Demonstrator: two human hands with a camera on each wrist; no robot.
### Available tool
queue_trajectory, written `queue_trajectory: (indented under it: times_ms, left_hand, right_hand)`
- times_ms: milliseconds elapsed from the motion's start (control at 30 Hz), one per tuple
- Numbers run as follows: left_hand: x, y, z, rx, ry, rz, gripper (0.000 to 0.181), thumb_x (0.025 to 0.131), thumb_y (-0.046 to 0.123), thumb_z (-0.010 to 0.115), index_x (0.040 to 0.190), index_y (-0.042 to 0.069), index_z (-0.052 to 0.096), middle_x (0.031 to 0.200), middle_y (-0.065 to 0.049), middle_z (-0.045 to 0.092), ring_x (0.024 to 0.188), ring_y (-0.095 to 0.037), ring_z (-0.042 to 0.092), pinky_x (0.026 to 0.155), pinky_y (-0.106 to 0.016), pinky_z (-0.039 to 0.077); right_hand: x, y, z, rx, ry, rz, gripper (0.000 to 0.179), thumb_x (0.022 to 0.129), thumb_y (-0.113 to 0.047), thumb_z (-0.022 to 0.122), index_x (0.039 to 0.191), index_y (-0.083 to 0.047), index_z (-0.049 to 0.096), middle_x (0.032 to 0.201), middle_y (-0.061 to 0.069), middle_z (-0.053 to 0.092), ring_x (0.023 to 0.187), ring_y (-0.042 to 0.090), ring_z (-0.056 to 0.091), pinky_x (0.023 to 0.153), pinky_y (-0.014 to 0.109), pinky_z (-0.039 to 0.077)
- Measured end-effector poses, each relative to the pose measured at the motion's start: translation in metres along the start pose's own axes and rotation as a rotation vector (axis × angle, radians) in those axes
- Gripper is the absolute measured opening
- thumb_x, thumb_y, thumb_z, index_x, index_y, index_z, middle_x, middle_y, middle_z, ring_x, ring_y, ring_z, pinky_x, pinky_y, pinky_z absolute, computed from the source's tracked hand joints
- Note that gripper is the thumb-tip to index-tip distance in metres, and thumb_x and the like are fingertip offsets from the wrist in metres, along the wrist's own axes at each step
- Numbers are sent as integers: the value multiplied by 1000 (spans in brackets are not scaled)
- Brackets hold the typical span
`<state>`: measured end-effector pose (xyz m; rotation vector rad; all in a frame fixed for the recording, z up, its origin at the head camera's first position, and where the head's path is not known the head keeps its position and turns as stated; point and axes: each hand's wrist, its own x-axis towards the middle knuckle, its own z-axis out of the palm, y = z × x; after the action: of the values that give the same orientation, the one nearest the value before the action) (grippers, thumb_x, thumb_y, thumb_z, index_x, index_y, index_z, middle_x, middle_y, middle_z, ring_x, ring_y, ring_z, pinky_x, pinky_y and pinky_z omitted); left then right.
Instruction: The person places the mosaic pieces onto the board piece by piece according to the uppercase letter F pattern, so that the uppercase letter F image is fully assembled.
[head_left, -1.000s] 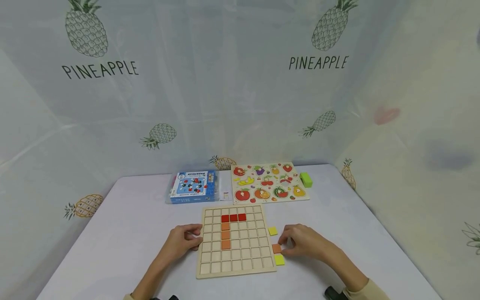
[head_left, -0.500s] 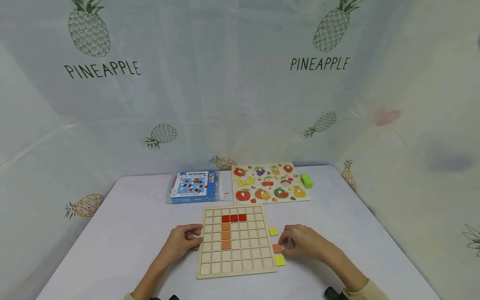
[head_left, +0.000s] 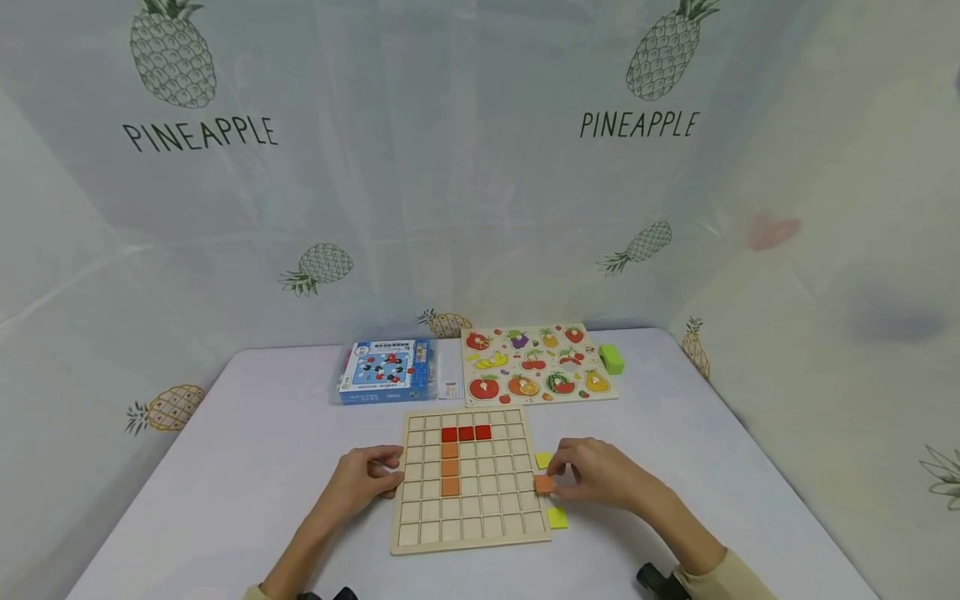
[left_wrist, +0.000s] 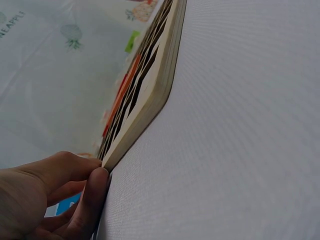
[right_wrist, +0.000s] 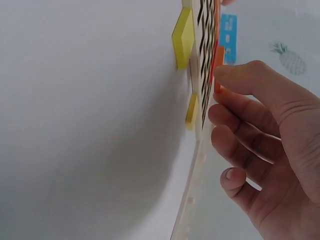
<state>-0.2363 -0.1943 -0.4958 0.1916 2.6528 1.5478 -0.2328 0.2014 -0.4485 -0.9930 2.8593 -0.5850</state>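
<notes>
In the lower middle of the head view, a small orange square wooden tile (head_left: 543,483) is being pinched between the thumb and fingertips of the right hand (head_left: 596,475), just over the right edge of the pale square wooden grid board (head_left: 468,533); in the right wrist view the same tile (right_wrist: 218,67) is being held against the board's rim. The left hand (head_left: 363,481) is being pressed against the board's left edge, its fingers bent round the edge (left_wrist: 85,200), so the board is being gripped there. Three red tiles (head_left: 466,433) and three orange tiles (head_left: 450,468) are being shown seated in the grid, in a row and a column. Two yellow square tiles are lying on the white worktop (head_left: 262,450) right of the board, one (head_left: 543,460) above the held tile and one (head_left: 557,517) below it. Further up the frame, a blue boxed game (head_left: 386,371), a wooden fruit puzzle board (head_left: 536,371) and a green block (head_left: 612,359) are lying.
</notes>
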Motion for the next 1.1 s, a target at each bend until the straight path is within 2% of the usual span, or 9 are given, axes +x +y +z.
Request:
queue_trajectory:
  times_ms: [633, 867, 1100]
  left_hand:
    - [-2, 3, -2, 23, -1, 16, 41, 82, 5, 75, 121, -4, 66, 95, -10, 68, 66, -11, 69, 55, -23, 58]
    - [-1, 3, -2, 7, -5, 8, 41, 82, 5, 74, 121, -3, 65, 96, -10, 68, 68, -13, 69, 55, -23, 58]
    - [-2, 1, -2, 0, -15, 16, 42, 83, 5, 75, 122, -4, 65, 97, -11, 68, 70, -12, 70, 56, -23, 59]
  right_hand:
    - [45, -53, 32, 4, -42, -120, 13, 82, -29, 75, 92, -21, 74, 86, -11, 63, 72, -1, 53, 64, 12, 47]
    - [57, -70, 42, -32, -21, -186, 11, 82, -28, 74, 91, -21, 74, 86, -12, 63, 72, -4, 50, 64, 9, 45]
    - [65, -82, 49, -50, -12, -209, 12, 83, -30, 74, 91, -22, 74, 87, -14, 64, 72, -5, 50, 64, 7, 44]
